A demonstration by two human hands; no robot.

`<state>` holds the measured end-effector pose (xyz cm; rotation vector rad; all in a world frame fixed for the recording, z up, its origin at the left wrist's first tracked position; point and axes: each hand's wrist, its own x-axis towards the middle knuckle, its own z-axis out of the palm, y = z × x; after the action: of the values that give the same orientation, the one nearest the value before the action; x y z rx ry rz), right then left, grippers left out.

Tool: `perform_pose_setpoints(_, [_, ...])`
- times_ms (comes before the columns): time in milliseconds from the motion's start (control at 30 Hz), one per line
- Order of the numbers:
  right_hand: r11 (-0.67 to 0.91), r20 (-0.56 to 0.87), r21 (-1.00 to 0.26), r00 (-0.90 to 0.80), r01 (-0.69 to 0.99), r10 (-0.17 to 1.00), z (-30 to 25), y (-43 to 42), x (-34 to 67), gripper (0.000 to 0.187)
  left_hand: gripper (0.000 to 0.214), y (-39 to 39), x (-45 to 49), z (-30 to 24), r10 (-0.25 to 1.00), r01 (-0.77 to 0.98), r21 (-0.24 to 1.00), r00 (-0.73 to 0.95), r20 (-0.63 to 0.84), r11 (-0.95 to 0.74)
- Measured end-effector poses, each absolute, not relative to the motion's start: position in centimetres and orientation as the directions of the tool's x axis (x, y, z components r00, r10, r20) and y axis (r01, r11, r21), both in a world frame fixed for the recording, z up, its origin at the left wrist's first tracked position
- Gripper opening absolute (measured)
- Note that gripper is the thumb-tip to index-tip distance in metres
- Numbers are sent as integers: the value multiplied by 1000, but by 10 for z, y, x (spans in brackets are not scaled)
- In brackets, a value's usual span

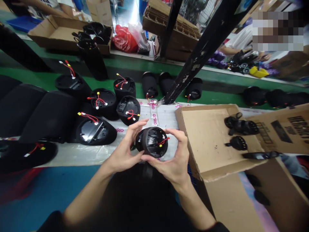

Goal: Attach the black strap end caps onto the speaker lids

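In front of my body, a black cylindrical housing (147,141) is held between my two hands, its open round end tilted up towards me. A short red wire with a yellow and a white connector (164,141) shows in that end. My left hand (126,148) curls round the left side, its thumb at the lower edge. On the other side my right hand (175,154) grips the rim with thumb and fingers. Beyond my left hand stand similar black housings (127,109) with red wires on their ends.
A shallow cardboard box (200,148) on the right holds several black plastic parts (238,143). A dark slanted post (193,61) rises behind the work strip. Black fabric-covered cylinders (45,112) lie at the left. Across the green conveyor (116,67), people work near another box (55,32).
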<state>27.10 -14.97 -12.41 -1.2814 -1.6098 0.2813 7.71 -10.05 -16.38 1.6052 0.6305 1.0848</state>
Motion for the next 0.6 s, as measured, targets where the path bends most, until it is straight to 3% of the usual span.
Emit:
perform_pose_setpoints(133, [413, 584, -571, -2, 709, 811, -131, -146, 268, 86, 75, -92, 66, -165, 811, -337, 940, 533, 241, -58])
perform_pose_setpoints(267, [405, 573, -597, 14, 692, 820, -148, -149, 267, 87, 60, -92, 76, -166, 850, -232, 971, 498, 172, -60])
perform_pose_setpoints(400, [448, 534, -757, 54, 476, 844, -167, -168, 271, 94, 59, -111, 84, -171, 869, -157, 975, 445, 215, -161])
perform_pose_setpoints(533, [345, 363, -926, 111, 156, 925, -183, -196, 269, 79, 69, -138, 87, -185, 865, -200, 923, 330, 379, -328])
perform_pose_setpoints(600, [295, 306, -951, 129, 92, 943, -187, -205, 265, 71, 70, -148, 90, -192, 854, -196, 888, 250, 456, -416])
